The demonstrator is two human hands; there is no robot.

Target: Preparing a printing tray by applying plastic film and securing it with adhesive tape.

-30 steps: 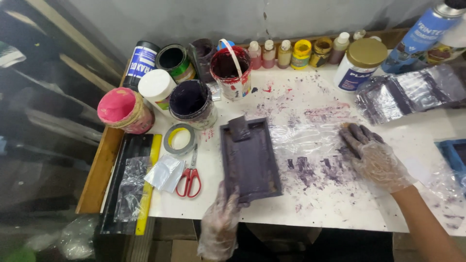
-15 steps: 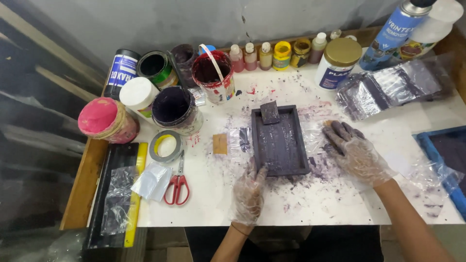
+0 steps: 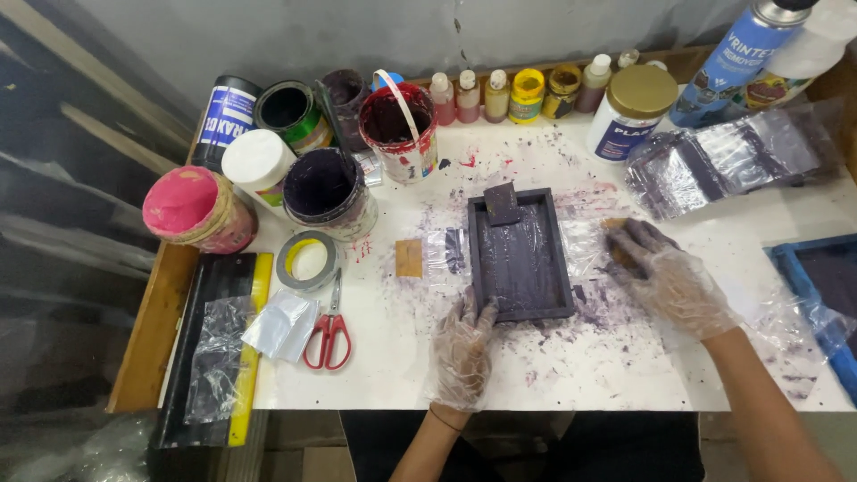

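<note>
White, ink-spattered table (image 3: 553, 375) with a small rigid dark printing frame (image 3: 520, 257) at centre, probably light and ink-slick, best gripped by its rim; gloved left hand (image 3: 464, 348) steadies the near-left corner, right hand (image 3: 665, 277) rests loose-fingered beside it

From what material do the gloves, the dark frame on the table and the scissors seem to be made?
Gloves on the left hand and right hand: thin clear plastic film, wrinkled and loose.
Dark frame: probably wood or metal, matt and coated in purple ink; cannot tell which.
Scissors: shiny metal blades, red handles that look like glossy plastic.
</note>
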